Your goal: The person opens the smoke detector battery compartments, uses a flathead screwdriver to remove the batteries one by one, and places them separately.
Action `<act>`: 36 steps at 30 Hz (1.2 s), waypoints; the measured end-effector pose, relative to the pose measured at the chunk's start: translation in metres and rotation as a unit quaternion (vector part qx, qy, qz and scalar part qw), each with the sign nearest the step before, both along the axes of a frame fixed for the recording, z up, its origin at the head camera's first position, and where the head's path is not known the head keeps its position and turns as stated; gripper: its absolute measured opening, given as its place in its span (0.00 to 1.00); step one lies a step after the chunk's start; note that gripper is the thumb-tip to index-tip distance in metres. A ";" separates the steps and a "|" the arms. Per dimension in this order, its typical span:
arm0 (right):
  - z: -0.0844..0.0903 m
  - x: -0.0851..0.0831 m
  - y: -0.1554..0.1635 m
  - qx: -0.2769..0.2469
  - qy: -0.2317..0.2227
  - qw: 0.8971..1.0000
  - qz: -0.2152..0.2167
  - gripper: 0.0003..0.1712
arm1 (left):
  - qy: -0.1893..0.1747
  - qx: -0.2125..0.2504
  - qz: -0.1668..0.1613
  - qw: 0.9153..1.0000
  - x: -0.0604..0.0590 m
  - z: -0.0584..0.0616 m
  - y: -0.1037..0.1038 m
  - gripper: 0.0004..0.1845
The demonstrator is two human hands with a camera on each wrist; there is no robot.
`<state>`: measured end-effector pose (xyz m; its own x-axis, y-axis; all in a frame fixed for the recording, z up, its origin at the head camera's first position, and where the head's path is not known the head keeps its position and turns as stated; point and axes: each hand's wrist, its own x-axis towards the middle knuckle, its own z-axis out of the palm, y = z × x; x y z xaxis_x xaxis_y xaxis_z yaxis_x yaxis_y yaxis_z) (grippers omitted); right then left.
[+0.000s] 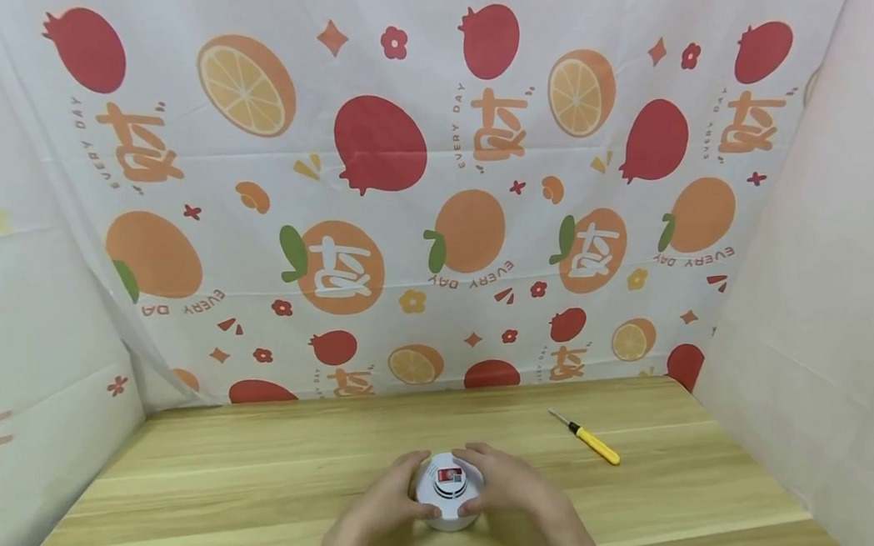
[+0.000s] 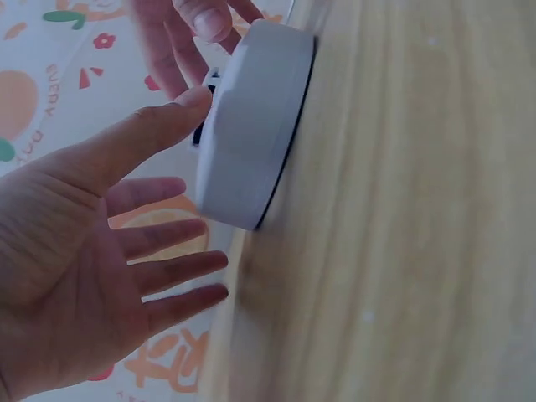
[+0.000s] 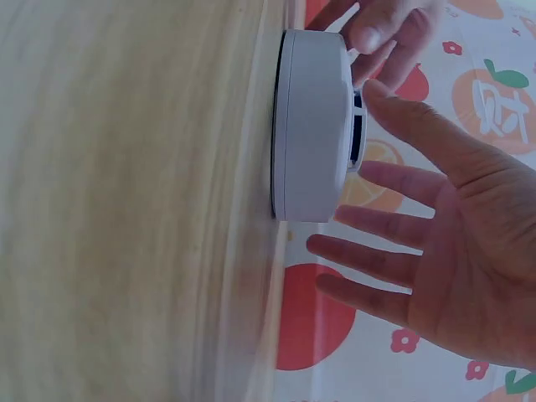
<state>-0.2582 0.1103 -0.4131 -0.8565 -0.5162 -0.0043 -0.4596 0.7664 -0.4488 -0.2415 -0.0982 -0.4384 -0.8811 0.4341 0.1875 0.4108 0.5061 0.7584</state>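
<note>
A round white smoke detector (image 1: pixel 451 506) lies flat on the wooden table, its slotted raised cap and red label facing up. My left hand (image 1: pixel 387 500) is at its left side and my right hand (image 1: pixel 511 481) at its right. From the left wrist, the left hand's fingers look extended and spread, with the thumb tip at the upper rim of the detector (image 2: pixel 255 126). The right wrist view has the right thumb close to the cap of the detector (image 3: pixel 314 126), the other fingers straight and apart. Whether the thumbs touch it I cannot tell.
A yellow-handled screwdriver (image 1: pixel 596 445) lies on the wooden table (image 1: pixel 270 484), right of and beyond the hands. Behind the table hangs a fruit-print cloth (image 1: pixel 409 308), with pale cloth walls on both sides.
</note>
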 end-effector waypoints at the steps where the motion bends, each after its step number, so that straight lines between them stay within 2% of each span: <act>1: -0.001 0.000 0.000 -0.003 -0.007 1.000 -0.001 0.41 | -0.005 0.004 -0.007 1.000 0.000 -0.001 0.001 0.42; 6: -0.006 -0.004 0.005 -0.010 -0.043 0.999 0.004 0.40 | -0.014 0.010 -0.024 1.000 -0.001 -0.004 0.002 0.43; 14: -0.016 -0.007 0.010 -0.046 -0.050 0.997 0.028 0.41 | -0.015 0.012 -0.034 0.999 -0.002 -0.008 0.006 0.45; 22: -0.022 -0.010 0.013 -0.080 -0.067 0.993 0.052 0.43 | -0.013 0.033 -0.045 0.998 -0.004 -0.014 0.004 0.45; 31: -0.029 -0.017 0.017 -0.136 -0.104 0.983 0.058 0.44 | -0.009 0.061 -0.039 0.997 -0.007 -0.018 0.002 0.44; 36: -0.032 -0.020 0.021 -0.179 -0.126 0.973 0.070 0.43 | -0.022 0.076 -0.036 0.996 -0.008 -0.018 0.001 0.44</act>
